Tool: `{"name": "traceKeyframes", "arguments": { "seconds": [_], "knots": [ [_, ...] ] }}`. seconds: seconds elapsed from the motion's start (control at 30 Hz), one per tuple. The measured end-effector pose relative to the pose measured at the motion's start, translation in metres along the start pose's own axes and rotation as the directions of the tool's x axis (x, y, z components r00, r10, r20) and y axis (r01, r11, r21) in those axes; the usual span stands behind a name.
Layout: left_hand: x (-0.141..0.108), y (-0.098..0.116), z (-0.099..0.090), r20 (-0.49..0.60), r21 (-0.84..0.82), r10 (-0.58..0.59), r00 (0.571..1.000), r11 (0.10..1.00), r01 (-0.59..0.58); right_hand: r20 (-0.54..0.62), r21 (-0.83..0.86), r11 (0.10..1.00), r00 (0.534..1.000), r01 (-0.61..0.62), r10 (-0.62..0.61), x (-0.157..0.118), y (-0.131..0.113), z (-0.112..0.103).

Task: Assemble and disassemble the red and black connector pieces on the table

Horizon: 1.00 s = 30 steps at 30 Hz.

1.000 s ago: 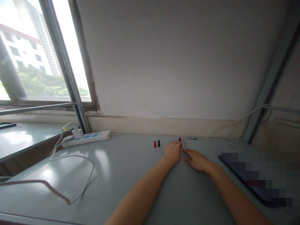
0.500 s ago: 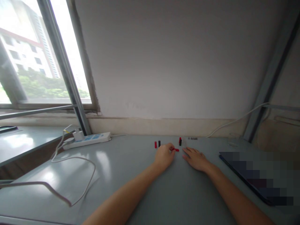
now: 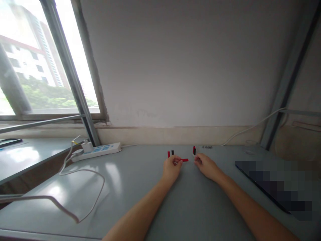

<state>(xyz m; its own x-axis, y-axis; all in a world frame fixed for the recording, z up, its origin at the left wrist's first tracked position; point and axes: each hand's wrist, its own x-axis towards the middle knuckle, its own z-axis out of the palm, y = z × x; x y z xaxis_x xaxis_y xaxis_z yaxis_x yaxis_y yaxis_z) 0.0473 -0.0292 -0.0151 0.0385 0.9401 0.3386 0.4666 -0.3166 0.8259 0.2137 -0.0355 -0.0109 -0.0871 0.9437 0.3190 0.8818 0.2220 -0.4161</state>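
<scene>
Between the fingertips of my left hand [image 3: 171, 170] is a small red cylindrical piece [image 3: 185, 160], lying sideways and pointing right. My right hand [image 3: 206, 166] has its fingers curled into a pinch a short way to the right of that piece; whatever they hold, if anything, is too small to tell. Just beyond my left hand are another red cylinder [image 3: 168, 154] and a black cylinder [image 3: 172, 152], side by side. Beyond my right fingertips a black piece [image 3: 194, 152] sits close against a red piece [image 3: 194, 148]. Small dark metallic bits [image 3: 207, 147] form a row farther back.
A white power strip [image 3: 100, 151] with plugs and a looping cable [image 3: 101, 177] takes up the left of the grey table [image 3: 140, 201]. A dark-edged flat object [image 3: 260, 185], partly pixelated, lies at the right. The wall [image 3: 175, 73] closes off the back.
My left hand has drawn slightly left and nearer with the red piece. My right hand's fingers, spread on the table before, are now curled together.
</scene>
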Motion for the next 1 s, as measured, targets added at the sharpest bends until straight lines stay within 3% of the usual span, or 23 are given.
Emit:
{"name": "traceKeyframes", "arguments": {
  "seconds": [0.1,0.2,0.5,0.73,0.83,1.0],
  "knots": [
    [0.002,-0.005,0.003,-0.016,-0.071,-0.029,0.999,0.997,0.028,-0.158,0.169,0.985,0.987,0.024,0.003,0.003,-0.004,-0.001],
    [0.004,-0.010,0.005,-0.025,-0.138,-0.040,0.999,0.990,0.036,-0.227,0.343,0.938,0.974,0.056,0.025,0.007,-0.002,0.000],
    [0.007,-0.010,0.006,-0.034,-0.331,-0.116,0.993,0.939,0.099,-0.112,0.575,0.818,0.990,-0.007,0.087,0.011,0.002,0.001],
    [-0.001,0.006,0.002,0.071,-0.480,-0.216,0.974,0.849,0.223,0.029,0.683,0.721,0.991,-0.115,0.131,0.007,-0.004,-0.001],
    [-0.004,0.008,0.003,0.135,-0.505,-0.181,0.974,0.833,0.225,0.081,0.707,0.698,0.993,-0.115,0.082,0.005,-0.009,0.001],
    [-0.005,0.007,0.004,0.145,-0.511,-0.144,0.979,0.836,0.199,0.123,0.710,0.694,0.992,-0.115,0.039,0.002,-0.014,0.006]
  ]
}}
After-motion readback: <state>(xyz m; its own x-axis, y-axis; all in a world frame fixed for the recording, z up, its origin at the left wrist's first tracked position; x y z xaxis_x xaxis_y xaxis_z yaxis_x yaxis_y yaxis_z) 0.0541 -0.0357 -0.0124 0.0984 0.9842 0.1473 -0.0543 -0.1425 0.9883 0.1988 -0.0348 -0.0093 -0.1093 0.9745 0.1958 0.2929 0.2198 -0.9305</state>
